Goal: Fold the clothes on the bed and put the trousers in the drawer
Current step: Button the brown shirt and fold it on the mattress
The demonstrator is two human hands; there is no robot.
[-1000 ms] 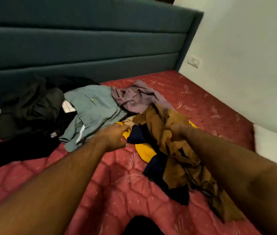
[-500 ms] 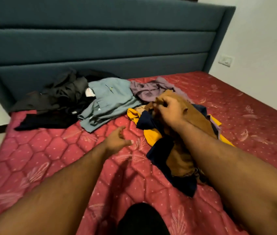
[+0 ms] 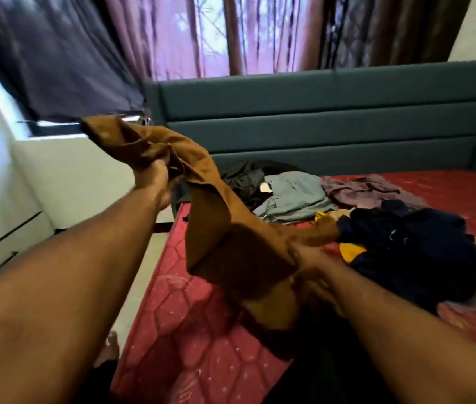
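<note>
A: Looking round from here, what fills the room?

B: The curtains [image 3: 231, 33] take the most space, dark and purple-red, hanging over a window behind the bed. Below them runs the padded teal headboard [image 3: 333, 118], ribbed in wide bands. The white wall [image 3: 64, 170] stands to the left, with a pale drawer front [image 3: 3, 243] and its dark handle low down beside it.

A: And the bed itself?

B: A red quilted mattress [image 3: 190, 330], stitched in hexagons. Clothes lie heaped toward the headboard: a black garment [image 3: 244, 176], a light blue shirt [image 3: 295, 193], a mauve piece [image 3: 362, 188], and nearer, a navy garment [image 3: 414, 249] over something yellow [image 3: 350, 252].

A: Where are the brown trousers [image 3: 216, 228]?

B: Lifted off the mattress, stretched on a slant between both hands. The left hand [image 3: 158, 182] is raised high, its fingers curled round the bunched upper end. The right hand [image 3: 309, 263] is lower, just above the mattress, gripping the cloth near the other end, though blur hides exactly how the fingers lie. One loose fold hangs beneath it.
</note>
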